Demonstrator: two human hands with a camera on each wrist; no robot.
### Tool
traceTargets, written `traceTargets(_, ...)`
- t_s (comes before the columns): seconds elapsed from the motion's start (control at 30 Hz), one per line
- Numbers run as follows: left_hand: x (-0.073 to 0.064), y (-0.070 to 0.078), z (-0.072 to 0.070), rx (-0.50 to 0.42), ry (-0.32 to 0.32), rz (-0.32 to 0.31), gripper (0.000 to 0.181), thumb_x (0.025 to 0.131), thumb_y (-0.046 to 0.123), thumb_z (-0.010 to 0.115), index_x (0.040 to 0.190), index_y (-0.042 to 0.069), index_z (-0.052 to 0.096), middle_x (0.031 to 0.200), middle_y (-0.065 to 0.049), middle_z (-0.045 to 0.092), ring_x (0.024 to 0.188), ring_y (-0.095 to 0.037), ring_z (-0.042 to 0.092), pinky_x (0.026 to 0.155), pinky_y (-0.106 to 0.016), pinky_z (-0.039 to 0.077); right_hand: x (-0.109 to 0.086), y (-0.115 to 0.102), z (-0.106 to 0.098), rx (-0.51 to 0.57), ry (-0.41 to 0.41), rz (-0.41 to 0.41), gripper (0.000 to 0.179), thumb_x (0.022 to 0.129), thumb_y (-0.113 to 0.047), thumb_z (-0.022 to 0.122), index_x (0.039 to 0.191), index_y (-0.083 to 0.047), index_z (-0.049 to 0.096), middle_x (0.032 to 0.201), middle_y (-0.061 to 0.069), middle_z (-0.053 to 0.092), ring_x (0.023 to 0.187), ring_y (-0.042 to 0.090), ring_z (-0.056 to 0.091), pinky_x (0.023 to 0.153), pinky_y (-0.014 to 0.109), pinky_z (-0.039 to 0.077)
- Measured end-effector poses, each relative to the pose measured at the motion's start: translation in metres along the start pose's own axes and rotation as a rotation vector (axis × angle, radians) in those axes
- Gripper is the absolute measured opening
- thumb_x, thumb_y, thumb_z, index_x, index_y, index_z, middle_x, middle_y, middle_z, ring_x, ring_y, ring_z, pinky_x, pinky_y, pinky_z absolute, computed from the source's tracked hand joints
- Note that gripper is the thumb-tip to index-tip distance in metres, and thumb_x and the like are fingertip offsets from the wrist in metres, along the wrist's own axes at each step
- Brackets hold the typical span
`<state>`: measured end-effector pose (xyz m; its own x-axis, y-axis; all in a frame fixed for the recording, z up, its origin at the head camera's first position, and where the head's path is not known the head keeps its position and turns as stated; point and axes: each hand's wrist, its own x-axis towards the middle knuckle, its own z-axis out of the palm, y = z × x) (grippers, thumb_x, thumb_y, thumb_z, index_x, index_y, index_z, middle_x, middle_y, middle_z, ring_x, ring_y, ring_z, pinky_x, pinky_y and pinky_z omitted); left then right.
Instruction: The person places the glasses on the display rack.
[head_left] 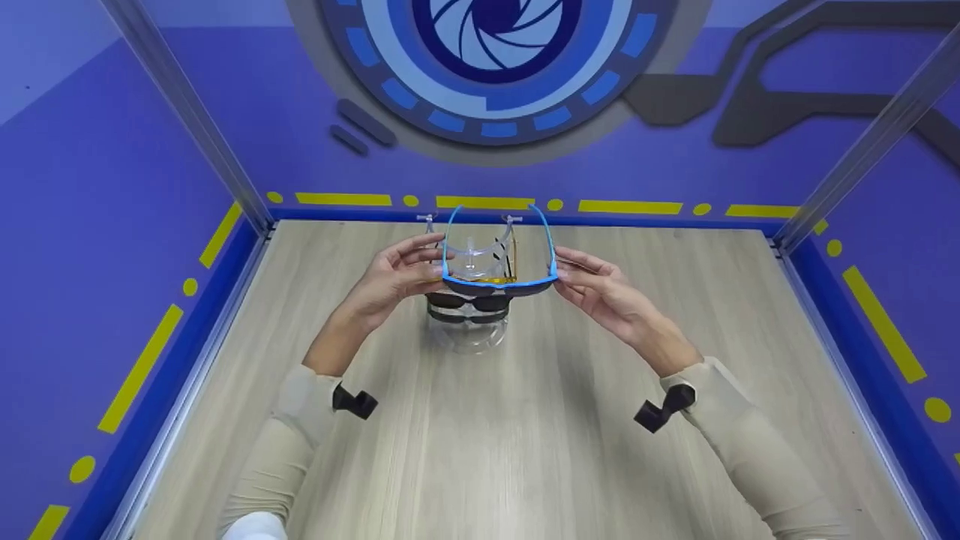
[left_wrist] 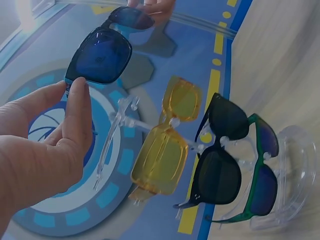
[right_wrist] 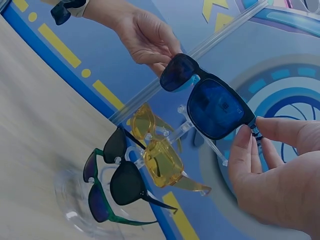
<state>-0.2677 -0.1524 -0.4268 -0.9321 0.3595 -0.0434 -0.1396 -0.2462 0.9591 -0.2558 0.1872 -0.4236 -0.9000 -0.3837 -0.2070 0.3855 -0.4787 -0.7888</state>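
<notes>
My left hand point(head_left: 390, 281) and right hand point(head_left: 607, 292) pinch a pair of blue-framed sunglasses point(head_left: 499, 287) at its two hinge corners. The dark lenses face toward me and the open temples point away. The sunglasses are held above a clear display stand point(right_wrist: 75, 200). On that stand hang yellow-lensed glasses point(left_wrist: 161, 157) at the top, black sunglasses point(left_wrist: 217, 175) in the middle and green-framed sunglasses point(left_wrist: 262, 187) lowest. In the head view the raised pair partly hides the yellow glasses. A gap shows between the raised pair and the stand's upper arms in both wrist views.
The stand's round base point(head_left: 476, 341) rests on a wood-grain table point(head_left: 480, 450). Blue printed panels point(head_left: 525, 180) with yellow dashes enclose the back and sides, with metal posts point(head_left: 202, 127) at the corners. A black wrist mount point(head_left: 664, 409) sits on each sleeve.
</notes>
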Motion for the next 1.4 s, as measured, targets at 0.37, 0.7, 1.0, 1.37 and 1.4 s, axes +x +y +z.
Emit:
traceTargets(0.37, 0.004, 0.013, -0.025, 0.028, 0.002, -0.024, 0.060, 0.096, -0.004, 0.065, 0.151, 0.003, 0.045, 0.124, -0.006, 0.071, 0.107, -0.016, 0.073, 0.091, -0.031, 0.062, 0.024, 0.002, 0.018, -0.017, 0.026, 0.017, 0.036, 0.096, 0.011, 0.060, 0.128, -0.003, 0.062, 0.107, 0.005, 0.075, 0.096, 0.015, 0.073, 0.089, 0.024, 0.060)
traceTargets(0.7, 0.010, 0.013, -0.037, 0.023, 0.031, -0.014, 0.058, 0.096, -0.004, 0.066, 0.150, 0.002, 0.047, 0.128, -0.010, 0.069, 0.114, -0.020, 0.070, 0.094, -0.034, 0.062, 0.036, 0.006, 0.026, -0.017, 0.041, 0.021, 0.031, 0.098, 0.010, 0.058, 0.125, -0.004, 0.061, 0.104, 0.004, 0.076, 0.094, 0.014, 0.073, 0.090, 0.024, 0.059)
traceTargets(1.0, 0.015, 0.012, -0.041, 0.003, 0.075, -0.019, 0.055, 0.096, -0.005, 0.065, 0.148, -0.003, 0.049, 0.119, -0.005, 0.073, 0.107, -0.018, 0.073, 0.092, -0.033, 0.062, 0.046, 0.006, 0.028, -0.018, 0.048, 0.006, 0.027, 0.098, 0.010, 0.057, 0.119, -0.005, 0.066, 0.105, 0.004, 0.077, 0.093, 0.013, 0.073, 0.089, 0.024, 0.059)
traceTargets(1.37, 0.018, 0.011, -0.046, -0.008, 0.091, -0.036, 0.055, 0.096, -0.004, 0.065, 0.149, -0.003, 0.048, 0.111, -0.003, 0.074, 0.099, -0.014, 0.074, 0.091, -0.031, 0.062, 0.053, 0.011, 0.028, -0.027, 0.057, 0.004, 0.024, 0.099, 0.008, 0.057, 0.114, -0.007, 0.069, 0.101, 0.003, 0.078, 0.090, 0.012, 0.073, 0.088, 0.023, 0.059)
traceTargets(1.4, 0.019, 0.011, -0.046, -0.007, 0.092, -0.035, 0.055, 0.096, -0.004, 0.065, 0.148, -0.003, 0.049, 0.112, -0.004, 0.073, 0.098, -0.014, 0.074, 0.090, -0.031, 0.063, 0.054, 0.011, 0.027, -0.027, 0.058, 0.001, 0.024, 0.099, 0.007, 0.058, 0.113, -0.007, 0.070, 0.101, 0.003, 0.078, 0.090, 0.012, 0.073, 0.088, 0.023, 0.059)
